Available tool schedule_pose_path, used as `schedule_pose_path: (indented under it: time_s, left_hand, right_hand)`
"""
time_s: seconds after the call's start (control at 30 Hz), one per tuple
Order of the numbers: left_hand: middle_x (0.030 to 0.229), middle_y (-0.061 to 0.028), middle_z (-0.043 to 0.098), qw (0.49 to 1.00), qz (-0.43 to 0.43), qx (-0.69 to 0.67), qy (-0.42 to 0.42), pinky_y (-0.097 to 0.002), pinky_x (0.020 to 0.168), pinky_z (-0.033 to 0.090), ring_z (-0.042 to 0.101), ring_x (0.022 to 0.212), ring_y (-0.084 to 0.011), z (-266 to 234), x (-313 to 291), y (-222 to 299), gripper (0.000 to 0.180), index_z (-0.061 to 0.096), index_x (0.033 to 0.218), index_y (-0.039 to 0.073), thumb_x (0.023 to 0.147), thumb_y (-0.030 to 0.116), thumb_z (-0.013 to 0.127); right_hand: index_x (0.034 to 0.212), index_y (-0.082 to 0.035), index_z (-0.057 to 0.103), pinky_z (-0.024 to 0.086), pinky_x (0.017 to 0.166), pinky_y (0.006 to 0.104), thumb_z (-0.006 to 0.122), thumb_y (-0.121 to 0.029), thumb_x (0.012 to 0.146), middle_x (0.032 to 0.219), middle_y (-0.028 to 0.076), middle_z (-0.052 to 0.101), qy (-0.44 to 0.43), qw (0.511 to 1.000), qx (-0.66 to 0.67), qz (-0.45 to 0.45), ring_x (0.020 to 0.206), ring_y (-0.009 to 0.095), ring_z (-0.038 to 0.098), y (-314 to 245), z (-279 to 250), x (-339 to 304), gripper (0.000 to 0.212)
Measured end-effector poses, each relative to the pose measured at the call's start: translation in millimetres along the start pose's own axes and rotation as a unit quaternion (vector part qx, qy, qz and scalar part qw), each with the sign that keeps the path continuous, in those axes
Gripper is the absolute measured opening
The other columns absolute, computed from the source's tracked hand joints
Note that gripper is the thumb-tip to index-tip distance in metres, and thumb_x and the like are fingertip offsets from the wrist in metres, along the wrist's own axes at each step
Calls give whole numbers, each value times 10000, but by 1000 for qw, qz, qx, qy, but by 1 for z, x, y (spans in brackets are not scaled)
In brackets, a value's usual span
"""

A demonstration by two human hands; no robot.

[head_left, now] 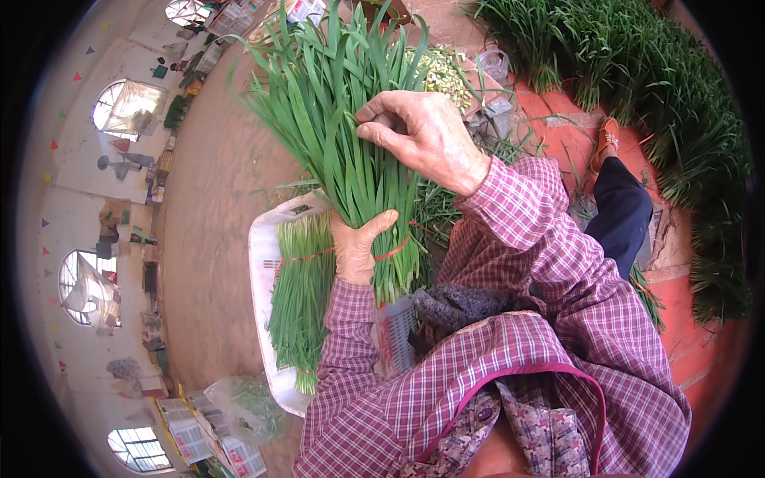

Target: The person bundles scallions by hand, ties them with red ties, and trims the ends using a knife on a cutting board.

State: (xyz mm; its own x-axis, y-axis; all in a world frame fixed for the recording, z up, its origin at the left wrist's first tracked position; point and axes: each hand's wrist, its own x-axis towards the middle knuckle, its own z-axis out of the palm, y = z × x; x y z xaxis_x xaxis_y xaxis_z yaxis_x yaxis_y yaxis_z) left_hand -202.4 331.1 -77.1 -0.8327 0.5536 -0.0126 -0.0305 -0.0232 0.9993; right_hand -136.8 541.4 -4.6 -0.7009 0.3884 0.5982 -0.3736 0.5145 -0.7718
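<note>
My left hand [360, 248] is wrapped round the lower stems of a thick bundle of garlic chives [339, 119], holding it up with the leaf tips pointing away from me. A red band [392, 249] circles the stems by my thumb. Over the upper leaves, my right hand [430, 137] is closed, thumb and forefinger curled toward each other; whatever they pinch is too small to make out. Below the left hand, a white plastic basket [265, 319] holds more chives [296, 299], tied with red bands. My left forearm partly covers the basket.
Many bunches of chives [637, 119] stand along the right on red paving [562, 151]. Pale trimmings [442, 76] lie in a heap beyond my right hand. A clear plastic bag [251, 406] and stacked cartons [195, 430] sit at lower left. An orange shoe [607, 139] shows at right.
</note>
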Motion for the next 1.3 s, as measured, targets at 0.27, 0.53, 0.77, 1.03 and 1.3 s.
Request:
schedule_pose_path:
  time_s: [0.27, 0.53, 0.77, 1.03, 1.3]
  left_hand:
    - [1165, -56, 670, 1000, -1, -9, 14, -321, 905, 580, 665, 1025, -181, 4, 0, -1, 700, 566, 1301, 33, 677, -50, 873]
    - [1153, -45, 688, 1000, -20, -6, 2, -330, 927, 554, 673, 1001, -179, -9, -7, -5, 655, 614, 1270, 42, 677, 38, 891]
    - [1161, -50, 693, 1000, -18, -11, -2, -337, 950, 545, 672, 1022, -182, -7, -15, -1, 672, 627, 1271, 41, 660, 45, 907]
    - [1169, -51, 677, 1000, -20, 7, -12, -341, 960, 539, 661, 1038, -184, -4, -19, -1, 716, 600, 1297, 35, 656, 65, 919]
    - [1188, -52, 671, 999, -27, 9, -24, -342, 962, 541, 661, 1045, -188, -4, -22, -1, 710, 594, 1306, 42, 668, 49, 906]
  right_hand:
    - [864, -45, 694, 502, 591, 379, 736, -346, 850, 686, 97, 661, 14, 998, -57, 32, 617, 262, 648, 3, 14, 4, 305]
    - [868, -42, 701, 411, 570, 190, 667, -349, 976, 742, -47, 608, 125, 911, 369, 137, 599, 26, 493, 3, -30, 18, 327]
    - [1083, -34, 730, 511, 767, 263, 698, -296, 939, 840, 25, 709, 130, 984, 104, 67, 818, 76, 624, 35, -95, 23, 300]
    - [1009, -35, 742, 551, 739, 379, 739, -390, 863, 853, 124, 738, 67, 987, -144, 27, 787, 248, 720, 26, -91, 36, 384]
    - [1035, -66, 724, 409, 564, 157, 672, -286, 974, 745, -68, 547, 222, 927, 293, 81, 645, 0, 498, 39, -95, 41, 234]
